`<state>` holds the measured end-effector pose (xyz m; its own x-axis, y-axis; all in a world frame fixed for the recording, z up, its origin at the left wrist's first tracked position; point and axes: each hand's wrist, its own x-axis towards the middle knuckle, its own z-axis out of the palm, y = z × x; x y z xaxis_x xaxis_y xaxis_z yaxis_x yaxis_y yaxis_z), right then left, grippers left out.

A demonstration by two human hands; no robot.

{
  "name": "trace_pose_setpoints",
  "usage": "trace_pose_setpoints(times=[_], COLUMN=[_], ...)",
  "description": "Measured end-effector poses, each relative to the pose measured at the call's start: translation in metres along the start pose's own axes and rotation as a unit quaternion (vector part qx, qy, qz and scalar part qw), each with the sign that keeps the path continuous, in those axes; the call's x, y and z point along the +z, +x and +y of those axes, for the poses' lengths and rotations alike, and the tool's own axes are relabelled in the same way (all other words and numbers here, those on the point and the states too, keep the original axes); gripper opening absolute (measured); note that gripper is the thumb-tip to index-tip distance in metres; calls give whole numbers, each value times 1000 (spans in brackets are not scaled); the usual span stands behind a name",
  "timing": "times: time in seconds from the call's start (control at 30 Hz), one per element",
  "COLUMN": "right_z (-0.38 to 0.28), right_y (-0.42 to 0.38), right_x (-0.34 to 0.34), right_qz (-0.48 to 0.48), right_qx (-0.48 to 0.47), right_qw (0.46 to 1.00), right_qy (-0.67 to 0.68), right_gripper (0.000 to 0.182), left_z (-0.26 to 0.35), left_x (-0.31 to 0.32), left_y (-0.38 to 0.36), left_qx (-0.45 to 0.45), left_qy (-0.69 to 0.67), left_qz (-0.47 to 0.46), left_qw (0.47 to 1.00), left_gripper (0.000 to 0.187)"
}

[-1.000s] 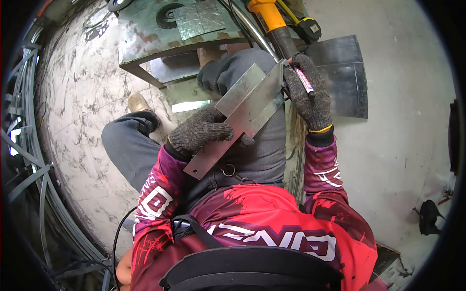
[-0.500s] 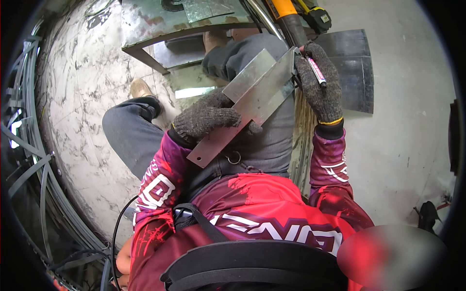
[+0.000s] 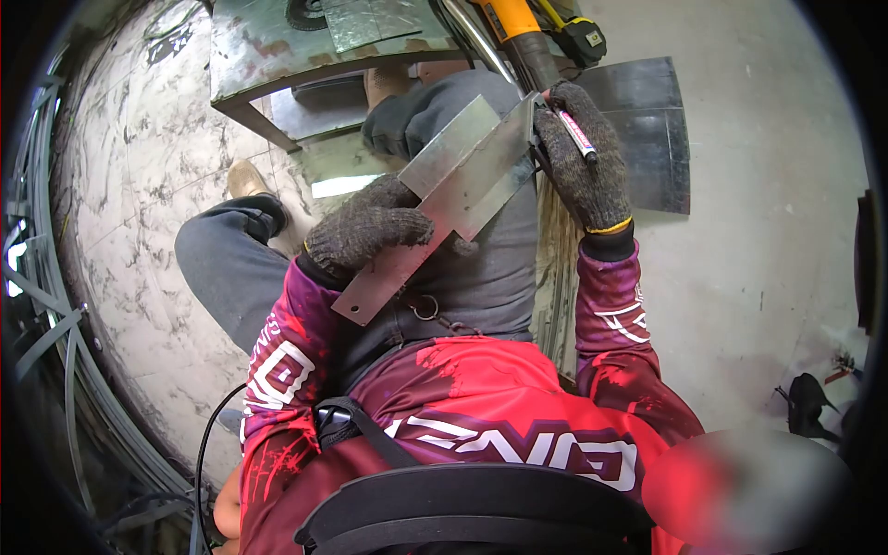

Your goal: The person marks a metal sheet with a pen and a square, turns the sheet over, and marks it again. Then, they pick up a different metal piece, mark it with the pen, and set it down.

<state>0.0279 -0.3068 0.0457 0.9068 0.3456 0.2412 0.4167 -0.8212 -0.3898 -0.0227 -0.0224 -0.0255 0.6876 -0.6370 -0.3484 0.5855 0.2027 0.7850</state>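
A bent sheet-metal piece [image 3: 462, 176] with a small hole at its near end lies diagonally above my lap. Wearing a dark knitted glove, my left hand [image 3: 370, 227] is closed around its lower part, thumb tip showing under the right edge. My right hand [image 3: 587, 162], gloved too, is at the upper end of the metal. A white-and-pink marker [image 3: 577, 135] with a black end is held in it, lying across the fingers. Something dark and thin sits between that hand and the metal; its kind is hidden.
A metal table [image 3: 277, 55] stands ahead, holding a toothed disc [image 3: 307, 13]. To the right are a yellow-orange power tool [image 3: 509, 18], a tape measure [image 3: 583, 42] and dark sheet metal [image 3: 647, 139]. Metal strips [image 3: 69, 370] line the left side.
The whole view has shifted slightly, so things appear a little further left. Both hands keep their places on the sheet metal, and the marker stays in my right hand.
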Motion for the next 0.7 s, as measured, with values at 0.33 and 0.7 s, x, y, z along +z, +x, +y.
trace_pose_setpoints(times=[0.33, 0.7], right_z=[0, -15], right_y=[2, 8], right_x=[-1, -2], right_qz=[-8, 4], right_qx=[-11, 63], right_qw=[1000, 996], right_qy=[-2, 58], right_gripper=[31, 26], left_z=[4, -1], left_x=[1, -2], left_y=[-3, -6], left_qx=[-5, 12], left_qy=[-9, -20], left_qz=[8, -2], left_qw=[1000, 1000], left_gripper=[47, 54])
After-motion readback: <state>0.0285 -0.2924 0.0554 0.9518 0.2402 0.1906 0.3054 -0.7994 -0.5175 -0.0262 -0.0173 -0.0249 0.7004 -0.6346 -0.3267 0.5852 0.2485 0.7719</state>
